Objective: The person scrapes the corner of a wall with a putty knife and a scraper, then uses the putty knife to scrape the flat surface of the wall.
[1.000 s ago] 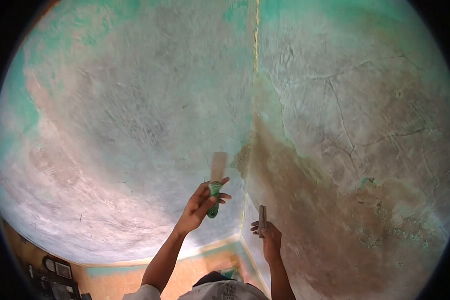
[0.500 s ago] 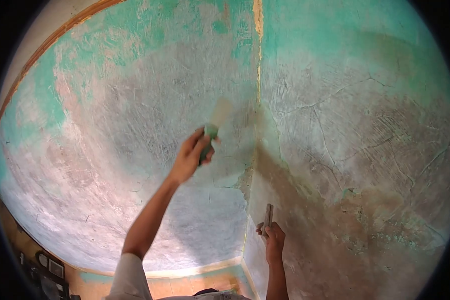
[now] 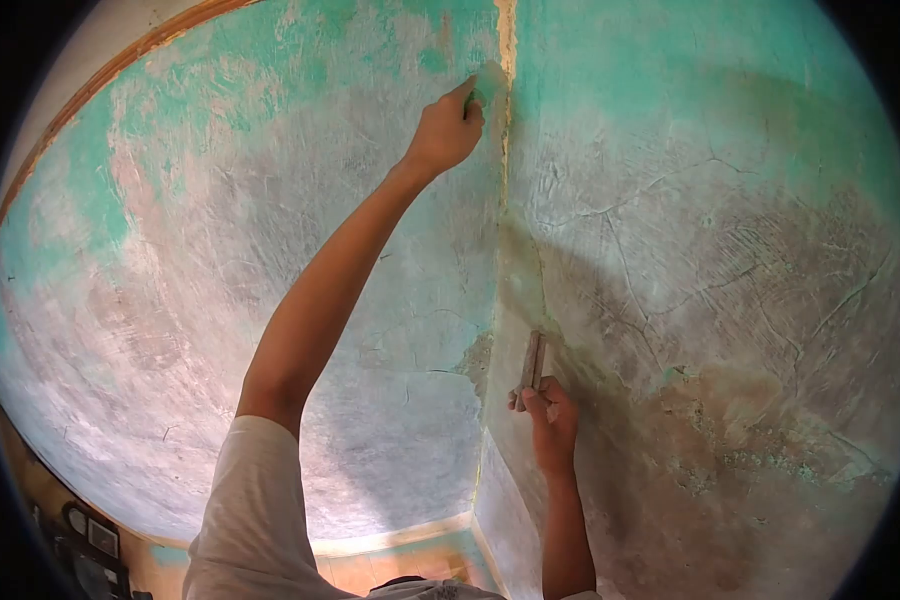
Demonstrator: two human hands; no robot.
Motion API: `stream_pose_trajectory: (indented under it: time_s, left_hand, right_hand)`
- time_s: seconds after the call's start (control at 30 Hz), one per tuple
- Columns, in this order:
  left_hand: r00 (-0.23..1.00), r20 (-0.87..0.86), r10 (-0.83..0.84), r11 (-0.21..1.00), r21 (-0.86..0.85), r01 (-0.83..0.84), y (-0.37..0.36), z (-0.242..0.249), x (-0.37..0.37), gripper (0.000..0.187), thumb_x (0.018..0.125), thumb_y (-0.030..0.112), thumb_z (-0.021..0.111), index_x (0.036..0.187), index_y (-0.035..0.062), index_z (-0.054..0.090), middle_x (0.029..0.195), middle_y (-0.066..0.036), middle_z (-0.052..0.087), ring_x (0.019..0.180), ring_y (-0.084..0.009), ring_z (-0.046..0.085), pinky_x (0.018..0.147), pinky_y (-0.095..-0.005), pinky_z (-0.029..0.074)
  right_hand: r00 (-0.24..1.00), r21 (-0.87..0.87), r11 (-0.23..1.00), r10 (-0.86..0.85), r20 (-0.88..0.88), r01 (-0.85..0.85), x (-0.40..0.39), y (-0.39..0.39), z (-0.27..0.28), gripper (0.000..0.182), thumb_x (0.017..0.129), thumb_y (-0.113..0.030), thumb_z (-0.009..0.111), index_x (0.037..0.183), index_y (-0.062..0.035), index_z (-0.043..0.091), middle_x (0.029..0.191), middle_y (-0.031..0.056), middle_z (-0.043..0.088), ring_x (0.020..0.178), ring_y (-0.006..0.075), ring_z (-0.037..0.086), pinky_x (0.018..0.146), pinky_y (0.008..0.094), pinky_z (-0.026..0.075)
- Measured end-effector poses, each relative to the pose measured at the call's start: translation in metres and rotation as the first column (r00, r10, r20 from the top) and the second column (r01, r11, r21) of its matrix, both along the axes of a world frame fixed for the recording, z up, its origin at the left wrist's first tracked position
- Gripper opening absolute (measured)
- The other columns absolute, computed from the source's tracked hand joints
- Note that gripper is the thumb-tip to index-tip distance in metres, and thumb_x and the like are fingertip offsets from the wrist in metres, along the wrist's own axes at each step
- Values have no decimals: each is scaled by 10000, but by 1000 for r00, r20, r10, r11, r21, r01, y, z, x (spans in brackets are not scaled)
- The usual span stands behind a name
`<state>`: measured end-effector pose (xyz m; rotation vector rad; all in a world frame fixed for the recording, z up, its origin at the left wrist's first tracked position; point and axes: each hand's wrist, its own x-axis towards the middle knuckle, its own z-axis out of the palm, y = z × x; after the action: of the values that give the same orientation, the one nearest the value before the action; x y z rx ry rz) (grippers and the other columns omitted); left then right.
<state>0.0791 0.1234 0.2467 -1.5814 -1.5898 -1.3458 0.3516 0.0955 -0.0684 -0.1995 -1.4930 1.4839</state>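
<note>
My left hand [image 3: 450, 130] is raised on an outstretched arm near the top of the wall corner. Its fingers are closed round the dark green handle of a putty knife [image 3: 472, 100], whose blade is blurred and mostly hidden beside the yellowish corner strip [image 3: 506, 60]. Lower and to the right, my right hand [image 3: 552, 415] grips a narrow, greyish flat tool [image 3: 534, 362] standing nearly upright, with the thumb on its near side. The tool is in front of the right wall, close to the corner; whether it touches the wall cannot be told.
The left wall [image 3: 270, 200] has green paint above and smeared grey-white below. Cracks and a rough brown patch [image 3: 730, 420] mark the right wall [image 3: 650, 250]. Brown trim [image 3: 120, 62] curves along the upper left. Dark framed objects [image 3: 100, 540] stand at the lower left.
My left hand has moved up and right with the putty knife, from mid-wall to the upper corner. My right hand has risen a little with its flat tool. The view has shifted slightly.
</note>
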Motion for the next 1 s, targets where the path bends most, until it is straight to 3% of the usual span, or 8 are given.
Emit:
stream_pose_trajectory:
  time_s: [0.1, 0.2, 0.3, 0.4, 0.6, 0.7, 0.77, 1.0]
  left_hand:
    - [998, 21, 54, 999, -11, -53, 10, 15, 4, 535, 1036, 198, 524, 1550, 57, 478, 923, -97, 731, 652, -138, 611, 629, -320, 537]
    - [988, 140, -59, 998, -17, 62, -8, 17, 8, 499, 980, 176, 538, 1433, -30, 569, 903, -295, 710, 798, -412, 721, 776, -450, 555]
    - [997, 69, -36, 999, 6, 36, -9, -3, 1, 495, 978, 151, 537, 1437, -34, 563, 890, -300, 705, 794, -422, 721, 776, -460, 557]
    - [999, -45, 7, 988, 155, 0, 4, -13, 1, 485, 981, 126, 541, 1435, -43, 560, 865, -278, 706, 765, -399, 726, 762, -455, 560]
    - [999, -33, -31, 976, 215, 38, 15, -16, 4, 472, 999, 91, 538, 1437, -84, 535, 841, -265, 705, 733, -369, 722, 730, -452, 559]
    - [1000, -4, -10, 976, 218, 11, 16, -33, 3, 476, 1023, 132, 545, 1475, -17, 531, 938, -236, 744, 833, -347, 746, 804, -411, 574]
    - [995, -70, 66, 966, 255, -46, 17, -43, 0, 469, 1022, 117, 551, 1469, -23, 534, 921, -245, 733, 831, -366, 740, 786, -425, 574]
    - [987, -129, 92, 957, 287, -52, 39, 8, 14, 476, 999, 128, 579, 1442, -47, 547, 864, -266, 713, 811, -415, 726, 747, -454, 564]
  right_hand:
    - [996, -1, 996, 84, 18, -84, 3, -1, -9, 165, 1022, -112, 605, 890, -14, 590, 852, 79, 639, 831, 172, 627, 819, 379, 510]
    - [991, -53, 990, 132, 28, -130, -2, -6, -35, 158, 1034, -139, 625, 950, -5, 622, 894, 88, 678, 867, 167, 659, 849, 358, 530]
    - [989, -103, 985, 143, 46, -138, -1, -12, -52, 165, 1038, -155, 637, 973, -3, 637, 908, 89, 694, 878, 164, 673, 856, 347, 540]
    - [992, -149, 983, 115, 59, -105, 5, -12, -68, 154, 1032, -142, 642, 961, -6, 631, 886, 83, 681, 863, 165, 669, 848, 350, 541]
    - [999, -209, 977, -48, 1, 47, 24, -6, -84, 165, 1018, -138, 649, 920, -10, 614, 845, 71, 653, 823, 169, 657, 817, 345, 535]
    - [990, -272, 954, -137, -14, 128, 21, -6, -84, 181, 1021, -157, 647, 916, -11, 626, 839, 74, 664, 807, 165, 653, 778, 335, 533]
    - [979, -283, 939, -201, 2, 194, 17, -10, -75, 175, 1023, -153, 645, 923, -10, 635, 825, 74, 670, 782, 159, 649, 756, 326, 534]
    - [937, -63, 950, -288, 196, 305, 15, -23, -34, 179, 1046, -153, 638, 967, 6, 653, 788, 59, 673, 704, 113, 609, 668, 279, 491]
